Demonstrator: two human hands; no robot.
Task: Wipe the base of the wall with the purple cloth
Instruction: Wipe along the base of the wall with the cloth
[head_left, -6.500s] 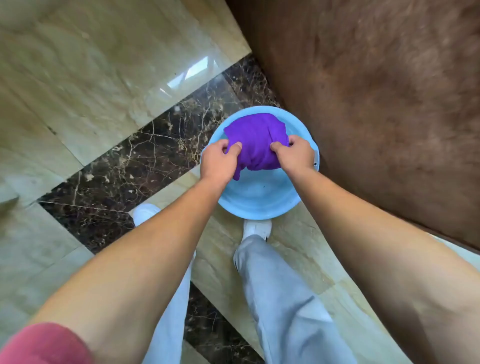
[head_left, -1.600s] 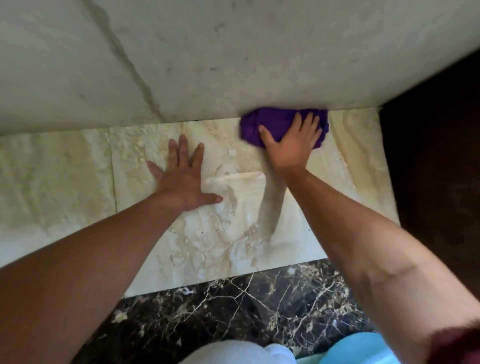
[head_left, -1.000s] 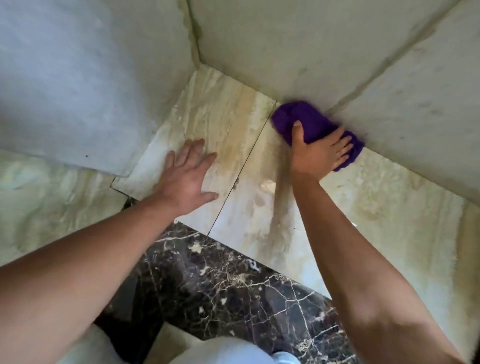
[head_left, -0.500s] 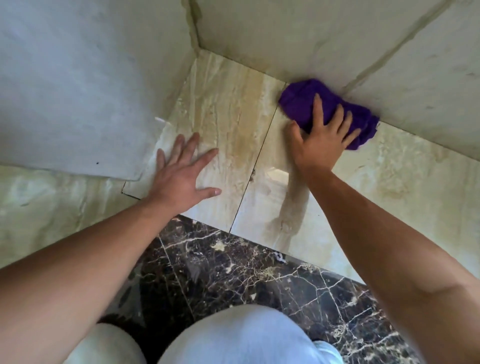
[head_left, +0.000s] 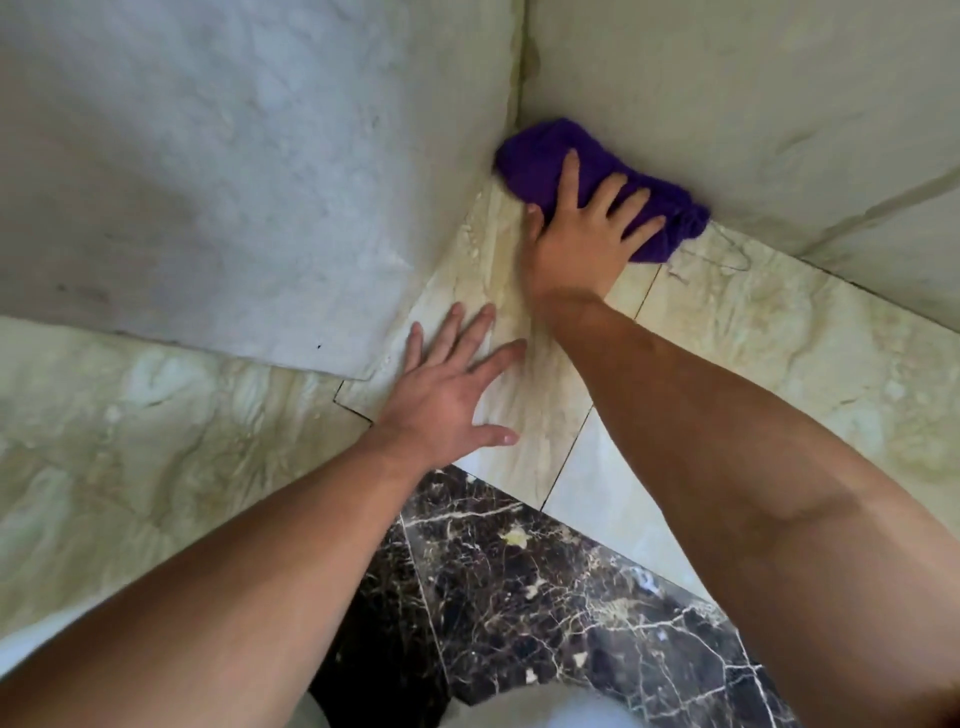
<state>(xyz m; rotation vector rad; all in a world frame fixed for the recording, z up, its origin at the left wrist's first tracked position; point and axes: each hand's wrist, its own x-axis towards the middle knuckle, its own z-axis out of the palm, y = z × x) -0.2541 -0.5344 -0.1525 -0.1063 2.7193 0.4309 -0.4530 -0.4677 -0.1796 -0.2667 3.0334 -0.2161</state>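
The purple cloth (head_left: 540, 156) is bunched on the beige floor, pushed into the corner where two pale walls meet. My right hand (head_left: 582, 234) lies flat on top of it with fingers spread, pressing it against the base of the right-hand wall (head_left: 727, 104). My left hand (head_left: 447, 395) rests palm-down on the beige floor tile, fingers apart, holding nothing, close to the outer edge of the left wall (head_left: 234, 171).
Beige marble floor tiles (head_left: 779, 353) run along the wall base. A dark veined marble strip (head_left: 545, 587) lies nearer me. My pale-trousered knee (head_left: 535, 712) shows at the bottom edge.
My right hand has slid the cloth left along the wall base into the corner. My left hand has stayed flat on the floor.
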